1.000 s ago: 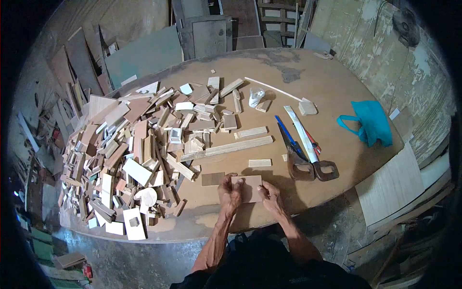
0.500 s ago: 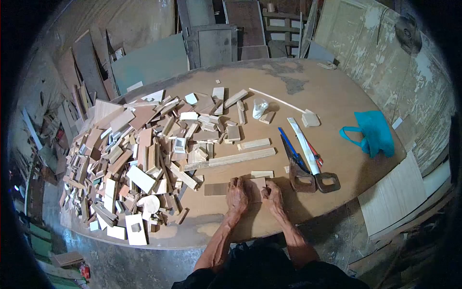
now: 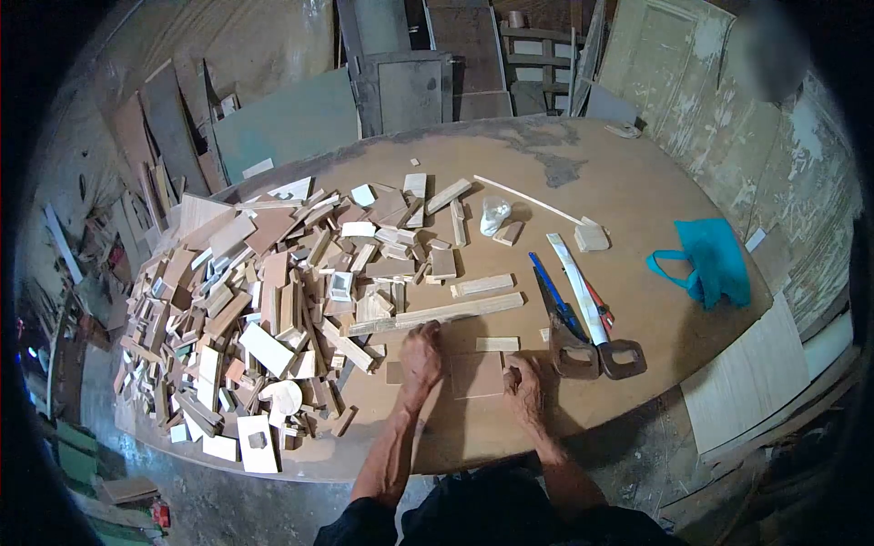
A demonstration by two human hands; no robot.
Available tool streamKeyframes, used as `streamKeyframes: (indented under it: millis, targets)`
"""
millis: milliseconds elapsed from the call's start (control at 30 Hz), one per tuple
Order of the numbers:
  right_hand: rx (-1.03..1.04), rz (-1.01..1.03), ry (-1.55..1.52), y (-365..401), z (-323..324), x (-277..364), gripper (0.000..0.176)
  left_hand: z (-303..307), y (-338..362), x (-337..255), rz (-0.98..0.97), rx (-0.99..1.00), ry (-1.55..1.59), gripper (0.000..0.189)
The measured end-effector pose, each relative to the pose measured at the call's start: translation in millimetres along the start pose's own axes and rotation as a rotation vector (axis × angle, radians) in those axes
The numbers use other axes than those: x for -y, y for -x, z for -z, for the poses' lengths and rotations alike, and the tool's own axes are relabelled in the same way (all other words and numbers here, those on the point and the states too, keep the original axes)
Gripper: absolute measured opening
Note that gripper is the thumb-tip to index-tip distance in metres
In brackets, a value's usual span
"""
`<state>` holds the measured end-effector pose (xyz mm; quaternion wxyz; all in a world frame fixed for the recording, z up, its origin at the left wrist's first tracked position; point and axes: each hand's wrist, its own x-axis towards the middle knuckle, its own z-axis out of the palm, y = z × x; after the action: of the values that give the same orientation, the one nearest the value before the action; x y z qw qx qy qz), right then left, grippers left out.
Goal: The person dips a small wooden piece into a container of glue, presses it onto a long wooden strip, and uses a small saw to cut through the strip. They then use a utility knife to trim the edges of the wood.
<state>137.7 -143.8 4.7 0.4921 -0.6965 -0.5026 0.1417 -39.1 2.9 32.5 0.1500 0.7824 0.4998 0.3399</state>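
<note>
A flat, squarish brown board lies on the table in front of me. My right hand is at its right edge, with fingers curled and closed together. Left of the board, my left hand is closed, its fingers bent down over a thin brown piece that shows only in part beneath it. What either set of fingers grips is hidden. Just above the board lies a short pale strip. A long wooden strip lies farther up, beyond my left hand.
A large pile of wood offcuts covers the table's left side. Two handsaws lie to the right, near a teal bag. A clear cup with white contents stands at the back. Old panels lean behind the table.
My left hand has moved left off the board onto the thin piece, leaving more of the board showing. My right hand has shifted slightly down. The view has shifted a little.
</note>
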Motion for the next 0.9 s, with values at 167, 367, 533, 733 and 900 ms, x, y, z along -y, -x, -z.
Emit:
streamKeyframes:
  millis: [167,367,533,733,900]
  targets:
    - [-0.047,0.114,0.135,0.6,-0.5,-6.1,0.025,26.9,-25.5,17.9,0.112,0.081,-0.095,0.023]
    - [0.032,0.053,0.052,-2.3,6.5,21.4,0.024,17.8,-40.7,22.4,-0.104,0.043,-0.139,0.028]
    - [0.050,-0.076,-0.130,3.4,0.2,6.6,0.024,-8.6,-67.9,13.4,-0.049,0.090,-0.240,0.037]
    - [0.050,-0.055,-0.142,4.0,-6.1,-16.9,0.024,-70.1,-121.4,36.3,-0.010,0.119,-0.419,0.052]
    - [0.082,0.006,-0.194,0.6,9.5,-1.7,0.030,-64.6,-125.7,-7.5,0.195,0.043,-0.474,0.068]
